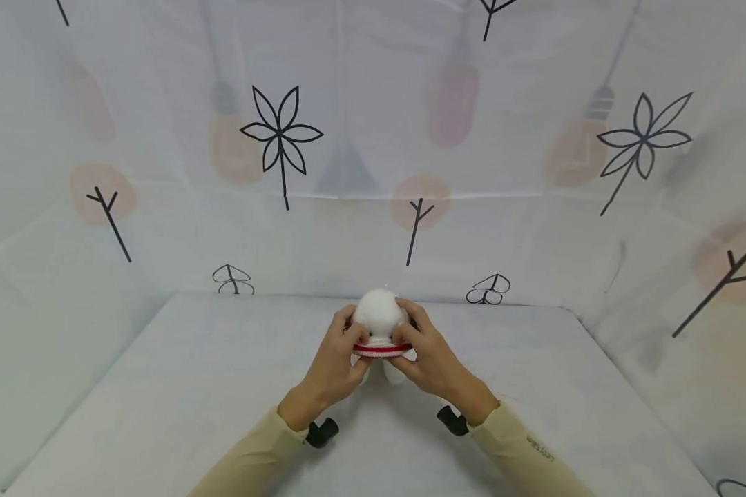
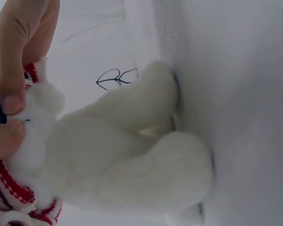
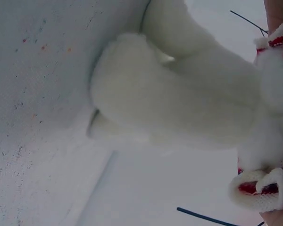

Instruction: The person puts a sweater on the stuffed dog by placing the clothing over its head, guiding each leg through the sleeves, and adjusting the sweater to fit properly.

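Dead centre of the head view, low down, both hands are on a white plush toy (image 1: 380,324) standing on the white table (image 1: 161,386). The left hand (image 1: 338,359) and right hand (image 1: 429,355) each have a grip on the red and white knitted band (image 1: 382,350) around its middle, fingers curled onto it from either side. So the band looks partly on, not settled yet, I'd say.

Left wrist view: the toy's 2 fluffy legs (image 2: 146,155) fill the middle, feet against the table at the right of the frame, and the thumb and fingers (image 2: 12,61) pinch the knit (image 2: 12,186) at the far left.

Right wrist view: same legs (image 3: 179,94) from the other side, band (image 3: 262,188) at lower right, only a sliver of fingers showing at the right edge.
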A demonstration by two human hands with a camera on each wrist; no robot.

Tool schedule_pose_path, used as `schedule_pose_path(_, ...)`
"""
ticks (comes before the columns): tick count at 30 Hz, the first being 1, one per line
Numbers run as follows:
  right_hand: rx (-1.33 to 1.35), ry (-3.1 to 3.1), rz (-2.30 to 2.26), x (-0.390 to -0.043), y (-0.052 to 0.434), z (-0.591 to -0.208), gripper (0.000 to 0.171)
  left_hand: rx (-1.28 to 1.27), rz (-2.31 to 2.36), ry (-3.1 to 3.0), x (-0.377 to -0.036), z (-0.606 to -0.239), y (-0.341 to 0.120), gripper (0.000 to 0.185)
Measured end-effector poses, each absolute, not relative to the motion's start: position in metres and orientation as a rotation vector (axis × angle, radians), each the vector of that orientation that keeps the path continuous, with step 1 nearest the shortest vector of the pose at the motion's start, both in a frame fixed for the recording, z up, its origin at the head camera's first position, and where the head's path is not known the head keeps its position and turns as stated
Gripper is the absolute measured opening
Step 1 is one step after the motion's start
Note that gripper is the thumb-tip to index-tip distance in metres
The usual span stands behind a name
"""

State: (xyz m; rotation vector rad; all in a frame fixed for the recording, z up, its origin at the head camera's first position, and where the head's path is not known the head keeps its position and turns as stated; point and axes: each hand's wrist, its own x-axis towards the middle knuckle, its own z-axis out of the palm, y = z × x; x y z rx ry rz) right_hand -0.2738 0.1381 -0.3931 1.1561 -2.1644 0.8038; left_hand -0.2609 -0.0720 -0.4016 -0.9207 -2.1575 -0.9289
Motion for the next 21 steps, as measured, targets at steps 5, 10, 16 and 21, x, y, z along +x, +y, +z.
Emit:
schedule_pose_path(5, 1.185, -2.169, 0.810, -0.272, 0.137, -0.392, 0.029, -0.925, -0.892, -2.150, -0.260, -0.404, -0.071, 0.035)
schedule_pose_path(10, 1.209, -2.248, 0.884, -0.271, 0.141, -0.392, 0.027, -1.015, -0.992, -2.200, -0.258, -0.399, -0.075, 0.031)
schedule_pose_path(16, 1.218, -2.247, 1.084, -0.270, 0.142, -0.389, 0.008, -1.016, -1.173, -2.236, -0.256, -0.389, -0.079, 0.016)
schedule_pose_path(21, 1.245, -2.234, 1.186, -0.271, 0.142, -0.388, 0.012, -0.987, -1.175, -2.246, -0.255, -0.389, -0.079, 0.017)
